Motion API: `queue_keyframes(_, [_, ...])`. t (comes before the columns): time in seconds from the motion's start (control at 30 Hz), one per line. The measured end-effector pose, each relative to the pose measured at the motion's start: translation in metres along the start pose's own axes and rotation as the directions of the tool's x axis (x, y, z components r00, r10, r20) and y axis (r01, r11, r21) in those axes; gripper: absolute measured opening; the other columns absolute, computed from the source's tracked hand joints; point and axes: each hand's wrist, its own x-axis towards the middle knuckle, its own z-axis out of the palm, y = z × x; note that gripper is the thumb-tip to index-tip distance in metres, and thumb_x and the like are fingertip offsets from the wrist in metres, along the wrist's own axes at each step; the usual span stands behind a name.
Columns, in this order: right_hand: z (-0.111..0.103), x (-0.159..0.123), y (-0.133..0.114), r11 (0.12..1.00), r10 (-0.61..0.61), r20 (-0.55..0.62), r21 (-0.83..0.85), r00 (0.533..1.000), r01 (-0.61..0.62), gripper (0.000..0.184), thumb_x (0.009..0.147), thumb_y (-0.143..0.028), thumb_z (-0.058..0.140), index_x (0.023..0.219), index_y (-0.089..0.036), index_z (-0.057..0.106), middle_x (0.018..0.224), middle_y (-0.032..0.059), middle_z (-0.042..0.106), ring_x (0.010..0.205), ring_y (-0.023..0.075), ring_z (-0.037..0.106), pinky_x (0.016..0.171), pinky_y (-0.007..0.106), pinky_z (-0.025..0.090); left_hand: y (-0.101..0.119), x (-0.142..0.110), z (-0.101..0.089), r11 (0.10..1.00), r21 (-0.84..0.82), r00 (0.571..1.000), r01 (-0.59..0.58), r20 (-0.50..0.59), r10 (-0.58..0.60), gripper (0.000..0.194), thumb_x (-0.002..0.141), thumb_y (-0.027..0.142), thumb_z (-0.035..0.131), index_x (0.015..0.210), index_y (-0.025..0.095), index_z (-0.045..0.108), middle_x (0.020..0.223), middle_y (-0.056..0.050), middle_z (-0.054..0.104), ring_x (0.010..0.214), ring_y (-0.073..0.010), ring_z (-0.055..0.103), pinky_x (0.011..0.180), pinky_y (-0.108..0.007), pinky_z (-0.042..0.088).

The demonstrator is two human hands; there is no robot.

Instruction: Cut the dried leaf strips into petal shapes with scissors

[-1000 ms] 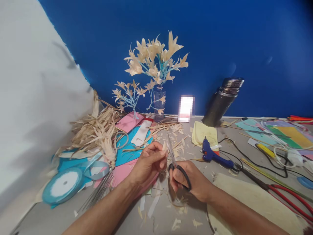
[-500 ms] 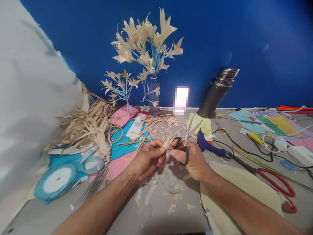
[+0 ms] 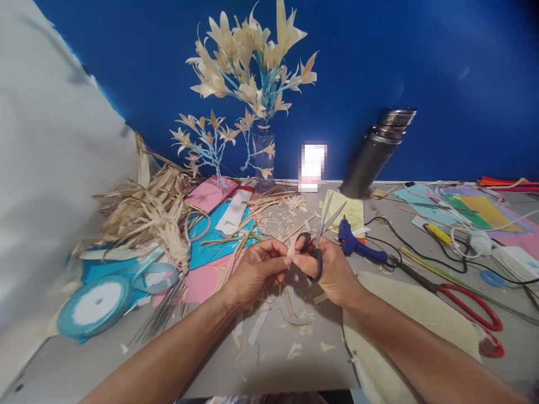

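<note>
Close together over the middle of the table are my two hands. A small pale piece of dried husk is pinched between the fingertips of my left hand. My right hand carries small black-handled scissors, their blades parted and pointing up and away. The thumb and finger of that hand also meet the husk piece, beside the left fingertips. Pale husk scraps are scattered on the table below. A blue glue gun lies just right of the scissors.
A pile of dried husks and a blue ribbon spool are at left. Husk flowers stand in a clear bottle. A dark flask is behind. Red-handled scissors and cables lie right.
The husk piece has turned more upright, and my right fingertips have closed in beside my left ones. The scissors stay in my right hand. The view has tilted slightly down.
</note>
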Motion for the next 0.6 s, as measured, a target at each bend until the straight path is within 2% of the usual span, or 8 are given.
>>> queue_keyframes(0.23, [-0.0010, -0.0003, 0.0002, 1.000, -0.011, 0.011, 0.023, 1.000, 0.010, 0.022, 0.065, -0.026, 0.072, 0.078, -0.017, 0.058, 0.070, -0.0012, 0.058, 0.062, 0.0129, 0.050, 0.057, 0.024, 0.041, -0.0025, 0.0002, -0.0013, 1.000, 0.011, 0.999, 0.004, 0.042, -0.005, 0.028, 0.067, 0.030, 0.083, 0.074, 0.014, 0.061, 0.056, 0.003, 0.057, 0.043, -0.0065, 0.049, 0.043, -0.017, 0.033])
queue_keyframes(0.33, [-0.0006, -0.0013, 0.0001, 0.999, -0.030, 0.007, 0.023, 1.000, 0.030, 0.022, 0.066, -0.028, 0.074, 0.078, -0.017, 0.059, 0.070, -0.0011, 0.057, 0.063, 0.0127, 0.049, 0.058, 0.025, 0.041, -0.0041, -0.0008, 0.0010, 0.998, -0.066, 0.998, 0.007, 0.070, -0.003, 0.030, 0.068, 0.030, 0.083, 0.076, 0.015, 0.058, 0.059, 0.003, 0.058, 0.044, -0.0062, 0.048, 0.044, -0.017, 0.034])
queue_keyframes(0.5, [0.0005, -0.0016, 0.0051, 0.996, -0.053, 0.010, 0.071, 0.999, 0.052, 0.018, 0.070, -0.028, 0.072, 0.077, -0.018, 0.058, 0.072, -0.0005, 0.057, 0.064, 0.0131, 0.050, 0.061, 0.026, 0.040, -0.0061, -0.0039, 0.0058, 0.981, -0.192, 0.987, 0.036, 0.158, -0.006, 0.027, 0.074, 0.028, 0.079, 0.077, 0.016, 0.056, 0.052, 0.004, 0.051, 0.044, -0.0064, 0.044, 0.047, -0.018, 0.034])
queue_keyframes(0.6, [-0.0007, 0.0001, 0.0064, 0.990, -0.079, 0.026, 0.117, 0.997, 0.075, 0.015, 0.071, -0.025, 0.070, 0.076, -0.018, 0.057, 0.070, -0.0009, 0.057, 0.064, 0.0133, 0.051, 0.061, 0.026, 0.040, -0.0059, -0.0050, 0.0066, 0.968, -0.247, 0.987, 0.052, 0.162, -0.012, 0.026, 0.074, 0.026, 0.080, 0.076, 0.016, 0.055, 0.056, 0.004, 0.052, 0.044, -0.0059, 0.043, 0.048, -0.020, 0.034])
